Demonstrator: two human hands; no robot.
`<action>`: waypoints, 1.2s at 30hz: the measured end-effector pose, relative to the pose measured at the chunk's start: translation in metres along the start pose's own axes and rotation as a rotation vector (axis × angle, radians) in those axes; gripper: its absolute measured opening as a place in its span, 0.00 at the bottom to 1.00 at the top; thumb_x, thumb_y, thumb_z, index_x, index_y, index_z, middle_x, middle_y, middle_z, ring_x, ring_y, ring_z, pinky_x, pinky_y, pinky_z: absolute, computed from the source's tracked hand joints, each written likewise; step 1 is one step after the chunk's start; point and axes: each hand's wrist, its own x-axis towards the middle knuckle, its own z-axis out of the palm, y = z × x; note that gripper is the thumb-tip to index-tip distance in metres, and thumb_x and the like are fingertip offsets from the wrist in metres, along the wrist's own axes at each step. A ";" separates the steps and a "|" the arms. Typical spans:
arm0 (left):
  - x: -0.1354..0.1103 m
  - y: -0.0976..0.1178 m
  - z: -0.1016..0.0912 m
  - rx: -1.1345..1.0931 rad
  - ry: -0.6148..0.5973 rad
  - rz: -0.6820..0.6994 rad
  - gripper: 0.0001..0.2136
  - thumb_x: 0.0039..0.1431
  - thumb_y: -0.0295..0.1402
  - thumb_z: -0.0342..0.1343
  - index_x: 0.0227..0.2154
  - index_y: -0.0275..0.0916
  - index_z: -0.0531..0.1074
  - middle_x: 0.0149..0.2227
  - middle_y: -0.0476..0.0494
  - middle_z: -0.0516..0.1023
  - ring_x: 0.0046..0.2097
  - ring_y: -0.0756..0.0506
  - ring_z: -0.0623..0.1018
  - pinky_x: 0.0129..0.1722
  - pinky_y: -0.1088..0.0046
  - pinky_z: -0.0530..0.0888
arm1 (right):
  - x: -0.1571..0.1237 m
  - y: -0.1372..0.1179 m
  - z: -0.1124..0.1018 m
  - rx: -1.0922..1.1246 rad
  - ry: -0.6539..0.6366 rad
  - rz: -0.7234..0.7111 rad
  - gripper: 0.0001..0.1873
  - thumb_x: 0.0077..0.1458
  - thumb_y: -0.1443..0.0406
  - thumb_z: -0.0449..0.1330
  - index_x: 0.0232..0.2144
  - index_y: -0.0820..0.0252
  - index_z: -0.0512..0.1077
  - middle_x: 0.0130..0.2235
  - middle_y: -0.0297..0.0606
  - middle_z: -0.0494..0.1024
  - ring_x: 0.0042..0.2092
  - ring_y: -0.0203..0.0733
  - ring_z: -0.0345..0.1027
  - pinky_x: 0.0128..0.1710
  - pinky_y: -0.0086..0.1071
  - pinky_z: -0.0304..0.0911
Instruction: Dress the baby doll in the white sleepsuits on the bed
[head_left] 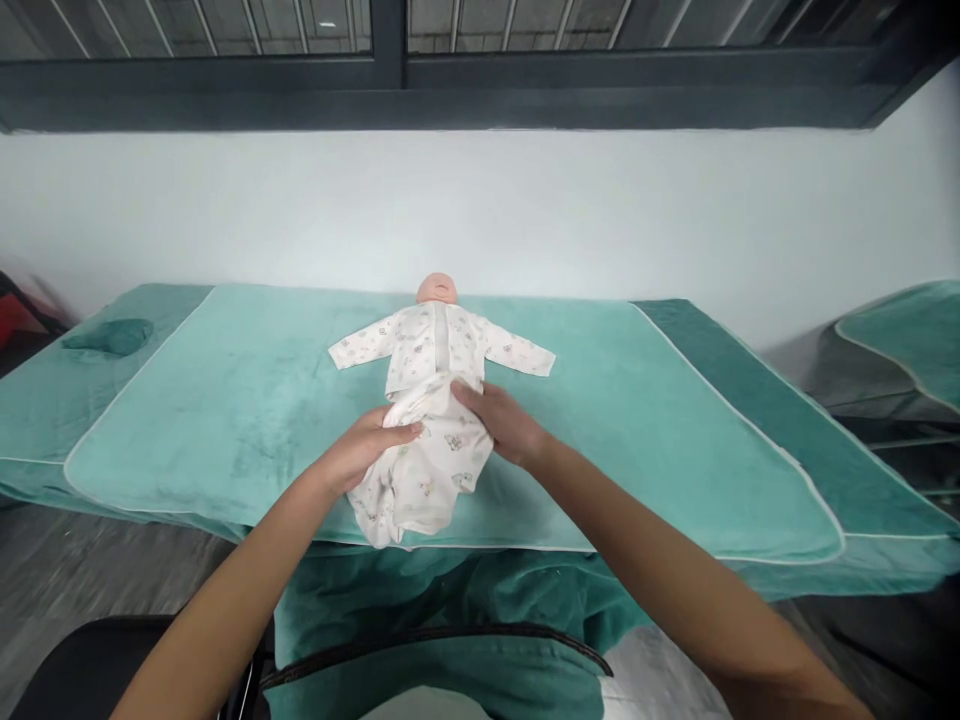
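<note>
A baby doll (436, 289) lies on its back on a teal towel (247, 400), head away from me. It wears a white printed top with both sleeves spread out. White printed trousers (427, 470) are bunched over its lower body. My left hand (367, 447) grips the trousers' waist on the left side, fingers curled into the cloth. My right hand (501, 420) holds the waist on the right side, fingers pressed onto the fabric at the doll's hip.
The towel covers a long table (862, 480) against a white wall. A folded green cloth (109, 336) lies at the far left. Another teal-covered table (907, 335) stands at the right. A dark chair back (435, 640) is below the table's near edge.
</note>
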 end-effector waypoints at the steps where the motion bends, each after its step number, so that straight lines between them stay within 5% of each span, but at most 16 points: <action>1: 0.002 -0.008 0.001 -0.004 0.012 -0.022 0.25 0.51 0.44 0.69 0.48 0.35 0.78 0.40 0.36 0.83 0.43 0.35 0.82 0.44 0.59 0.77 | -0.006 0.018 -0.006 0.001 0.034 0.038 0.24 0.53 0.49 0.68 0.45 0.58 0.76 0.41 0.44 0.83 0.41 0.50 0.77 0.44 0.42 0.74; 4: 0.011 -0.034 0.007 0.211 0.066 0.000 0.20 0.55 0.45 0.64 0.46 0.37 0.78 0.41 0.37 0.82 0.45 0.35 0.81 0.45 0.58 0.76 | -0.022 0.071 -0.024 -0.081 0.119 0.088 0.23 0.52 0.47 0.67 0.42 0.57 0.76 0.39 0.41 0.83 0.41 0.51 0.76 0.45 0.44 0.72; 7: 0.022 -0.052 0.016 0.702 0.157 0.108 0.13 0.59 0.42 0.59 0.40 0.39 0.77 0.43 0.37 0.81 0.47 0.34 0.78 0.48 0.57 0.72 | -0.031 0.109 -0.034 -0.296 0.282 0.045 0.20 0.54 0.47 0.63 0.39 0.56 0.76 0.40 0.38 0.82 0.41 0.50 0.73 0.45 0.43 0.68; 13: 0.032 -0.064 0.039 1.242 0.087 0.069 0.10 0.62 0.33 0.52 0.46 0.40 0.70 0.44 0.33 0.78 0.46 0.34 0.78 0.41 0.63 0.70 | -0.033 0.125 -0.029 -0.596 0.412 -0.016 0.15 0.58 0.50 0.58 0.31 0.53 0.73 0.32 0.37 0.79 0.35 0.48 0.70 0.35 0.36 0.60; 21: 0.023 -0.055 0.047 0.899 0.098 -0.026 0.09 0.63 0.40 0.52 0.40 0.41 0.71 0.41 0.40 0.79 0.49 0.37 0.76 0.46 0.63 0.71 | -0.043 0.123 -0.014 -0.418 0.501 -0.091 0.21 0.61 0.48 0.54 0.44 0.56 0.73 0.37 0.37 0.79 0.39 0.44 0.72 0.37 0.31 0.62; 28: 0.022 -0.048 0.047 0.239 0.007 -0.147 0.24 0.54 0.42 0.65 0.53 0.39 0.72 0.48 0.39 0.80 0.52 0.35 0.77 0.50 0.60 0.71 | -0.036 0.118 -0.028 -0.345 0.534 -0.373 0.14 0.62 0.52 0.53 0.31 0.54 0.65 0.32 0.35 0.72 0.35 0.42 0.66 0.37 0.34 0.63; 36: 0.051 -0.002 0.009 0.446 -0.279 -0.119 0.23 0.51 0.43 0.67 0.50 0.41 0.75 0.52 0.41 0.78 0.55 0.35 0.76 0.49 0.64 0.72 | 0.012 0.110 -0.050 -0.544 0.604 -0.467 0.13 0.66 0.54 0.48 0.34 0.55 0.63 0.32 0.34 0.71 0.35 0.42 0.64 0.37 0.35 0.60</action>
